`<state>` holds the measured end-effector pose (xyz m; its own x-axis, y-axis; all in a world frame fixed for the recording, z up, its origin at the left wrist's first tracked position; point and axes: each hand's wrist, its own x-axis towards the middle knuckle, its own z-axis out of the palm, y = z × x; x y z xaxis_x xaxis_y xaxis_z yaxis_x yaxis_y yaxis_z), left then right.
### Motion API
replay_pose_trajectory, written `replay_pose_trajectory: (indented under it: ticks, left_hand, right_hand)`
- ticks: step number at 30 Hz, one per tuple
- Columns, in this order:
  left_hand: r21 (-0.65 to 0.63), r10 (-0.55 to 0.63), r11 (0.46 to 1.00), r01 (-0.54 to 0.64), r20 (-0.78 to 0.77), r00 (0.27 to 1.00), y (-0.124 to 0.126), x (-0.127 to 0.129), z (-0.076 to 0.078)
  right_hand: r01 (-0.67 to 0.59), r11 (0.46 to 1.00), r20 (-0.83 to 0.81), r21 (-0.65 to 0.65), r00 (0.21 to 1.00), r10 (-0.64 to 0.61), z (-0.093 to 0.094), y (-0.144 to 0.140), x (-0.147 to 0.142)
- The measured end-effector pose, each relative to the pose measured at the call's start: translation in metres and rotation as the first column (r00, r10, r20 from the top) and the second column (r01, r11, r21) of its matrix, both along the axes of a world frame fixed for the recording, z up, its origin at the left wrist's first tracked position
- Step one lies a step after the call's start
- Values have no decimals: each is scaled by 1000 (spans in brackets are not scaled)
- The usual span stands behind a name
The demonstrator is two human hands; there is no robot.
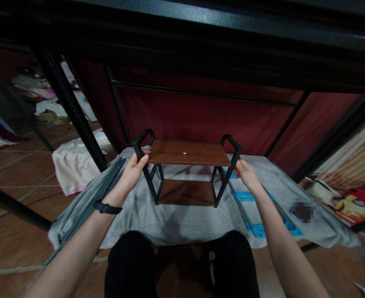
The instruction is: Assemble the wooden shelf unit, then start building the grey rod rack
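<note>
A small two-tier shelf [188, 153] with brown wooden boards and a black metal frame stands upright on a grey blanket [176, 219] on the floor. My left hand [134, 167] grips the black frame at the shelf's left end, thumb on the top board. My right hand [245, 171] holds the black frame at the right end. A small white speck lies on the top board. A black band circles my left wrist. My knees in black trousers show at the bottom of the view.
Black metal posts [73, 111] and a dark beam [201, 25] frame a red panel behind the shelf. A striped cloth [73, 165] lies at left on the tile floor. Blue strips [257, 211] lie on the blanket at right; colourful packaging [356, 207] at far right.
</note>
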<state>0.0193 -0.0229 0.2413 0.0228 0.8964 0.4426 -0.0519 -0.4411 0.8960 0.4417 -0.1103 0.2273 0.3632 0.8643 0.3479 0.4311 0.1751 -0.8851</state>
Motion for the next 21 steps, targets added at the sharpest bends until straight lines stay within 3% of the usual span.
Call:
replay_pose_trajectory:
  ticks: [6, 14, 18, 21]
  left_hand:
    - [20, -66, 998, 65, 21, 998, 1, 0, -3]
    - [19, -201, 980, 200, 123, 972, -6, -1, -12]
    - [-6, -198, 980, 200, 110, 974, -7, -2, -27]
    - [-49, -175, 983, 178, 69, 982, -6, -2, -41]
  right_hand:
    - [51, 998, -290, 39, 956, -37, -29, -15, -9]
    - [96, 978, -272, 183, 961, -43, -44, -18, -12]
    - [62, 984, -346, 168, 938, 0, -53, -8, -10]
    - [46, 989, -390, 143, 921, 14, -73, 1, -6]
